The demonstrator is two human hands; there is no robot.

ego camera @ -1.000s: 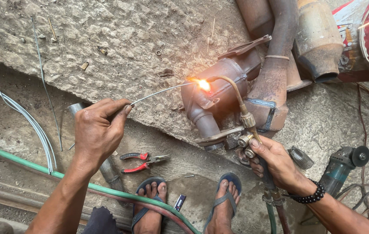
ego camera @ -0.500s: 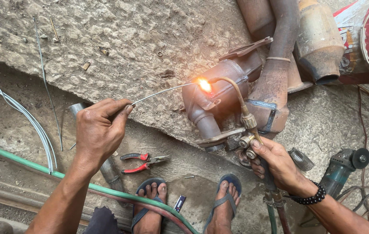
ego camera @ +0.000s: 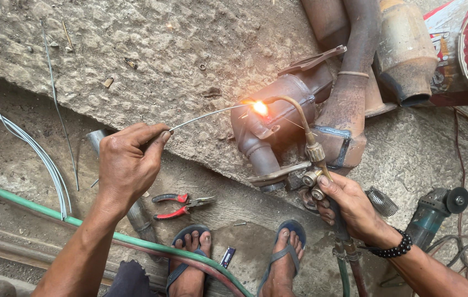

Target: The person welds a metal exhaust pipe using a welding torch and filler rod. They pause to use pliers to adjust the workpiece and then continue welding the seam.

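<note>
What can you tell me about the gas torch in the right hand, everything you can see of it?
The gas torch has a brass-coloured body with round valve knobs and a thin curved neck arching up and left to a lit tip, where an orange flame glows against the rusty metal exhaust part. The right hand grips its handle below the knobs, and hoses trail down from it. A thin filler rod from the left hand meets the flame.

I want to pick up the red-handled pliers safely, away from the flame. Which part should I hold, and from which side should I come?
Grip the pliers by the two red handles, which point left, away from the flame. Come from above and from the left, near the left hand; they lie flat on the ground, with the metal tips pointing right toward the feet.
</note>
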